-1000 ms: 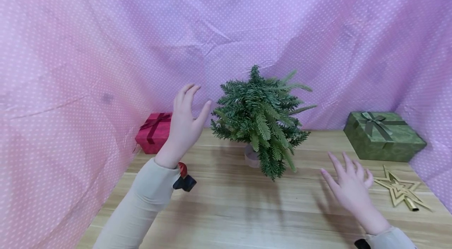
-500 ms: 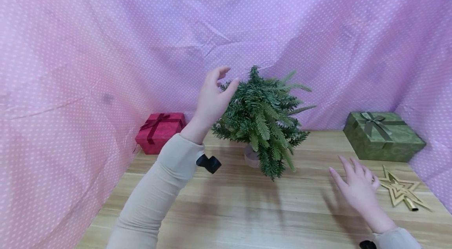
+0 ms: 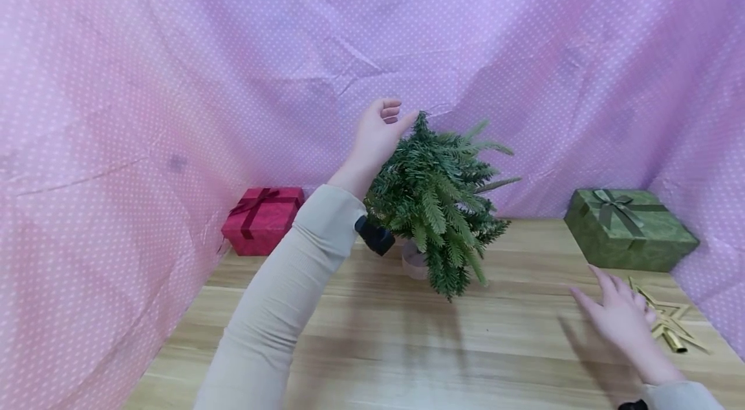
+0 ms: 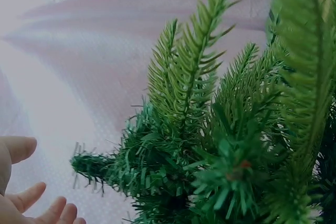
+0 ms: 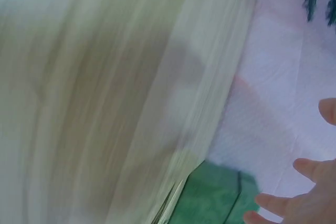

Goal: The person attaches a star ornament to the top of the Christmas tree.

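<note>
A small artificial Christmas tree (image 3: 433,196) stands upright on the table, its branches mixed dark and light green. My left hand (image 3: 378,132) is beside its tip, thumb and fingers spread around empty air. In the left wrist view a gap shows between those fingers (image 4: 23,198) and the tree's tip (image 4: 92,166). My right hand (image 3: 623,316) hovers at the right with relaxed fingers, partly covering a gold star tree topper (image 3: 675,316) that lies on the table. Only a thin edge of the star shows in the right wrist view.
A red gift box (image 3: 262,222) with a dark ribbon sits at the back left. At the back right is a green gift box (image 3: 634,229) with a bow. Pink dotted cloth (image 3: 372,22) hangs behind and along both sides of the wooden table (image 3: 407,365).
My left hand has moved right and up, from beside the red box to the tree's tip. My right hand has shifted right, over part of the star. The tree has stayed in place.
</note>
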The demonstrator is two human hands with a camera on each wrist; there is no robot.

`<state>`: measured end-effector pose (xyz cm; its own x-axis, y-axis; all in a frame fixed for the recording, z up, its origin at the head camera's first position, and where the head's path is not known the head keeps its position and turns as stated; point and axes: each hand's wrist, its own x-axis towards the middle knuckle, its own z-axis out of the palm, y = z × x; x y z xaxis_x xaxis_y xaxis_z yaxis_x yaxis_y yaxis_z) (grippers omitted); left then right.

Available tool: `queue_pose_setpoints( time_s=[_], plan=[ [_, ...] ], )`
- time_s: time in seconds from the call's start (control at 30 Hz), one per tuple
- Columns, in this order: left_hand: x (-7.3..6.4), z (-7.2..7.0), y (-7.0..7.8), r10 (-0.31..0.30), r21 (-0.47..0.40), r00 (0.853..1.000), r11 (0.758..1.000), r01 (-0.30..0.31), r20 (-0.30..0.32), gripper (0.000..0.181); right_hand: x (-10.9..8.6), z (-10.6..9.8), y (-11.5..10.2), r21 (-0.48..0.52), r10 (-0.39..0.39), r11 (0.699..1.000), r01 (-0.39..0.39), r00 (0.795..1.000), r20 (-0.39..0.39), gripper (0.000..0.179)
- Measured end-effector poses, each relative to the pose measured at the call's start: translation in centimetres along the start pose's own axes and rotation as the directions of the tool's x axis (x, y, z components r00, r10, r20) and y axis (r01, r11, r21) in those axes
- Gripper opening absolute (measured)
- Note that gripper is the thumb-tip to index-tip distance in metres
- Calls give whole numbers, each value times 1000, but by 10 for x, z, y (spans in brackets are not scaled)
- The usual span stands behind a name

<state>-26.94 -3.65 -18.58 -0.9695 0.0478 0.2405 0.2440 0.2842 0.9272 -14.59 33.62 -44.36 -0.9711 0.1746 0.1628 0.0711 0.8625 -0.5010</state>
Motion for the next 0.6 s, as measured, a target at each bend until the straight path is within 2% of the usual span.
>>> queue_pose_setpoints(
  time_s=[0.2,0.3,0.43,0.5,0.6],
  plan=[
    [10,9,-6,-67,3,997,998,67,45,51,9,-19,42,-27,96,995,-93,989,115,83],
    [11,13,-12,-78,-7,995,997,78,59,52,13,-31,62,-39,89,996,-83,983,163,88],
    [10,16,-19,-81,-12,994,997,82,70,52,13,-46,82,-30,116,993,-112,959,259,96],
    [10,18,-21,-83,0,994,997,83,69,51,11,-51,90,-17,139,990,-140,950,279,99],
    [11,19,-23,-89,6,994,996,89,68,49,9,-54,101,5,124,992,-130,960,249,97]
  ],
)
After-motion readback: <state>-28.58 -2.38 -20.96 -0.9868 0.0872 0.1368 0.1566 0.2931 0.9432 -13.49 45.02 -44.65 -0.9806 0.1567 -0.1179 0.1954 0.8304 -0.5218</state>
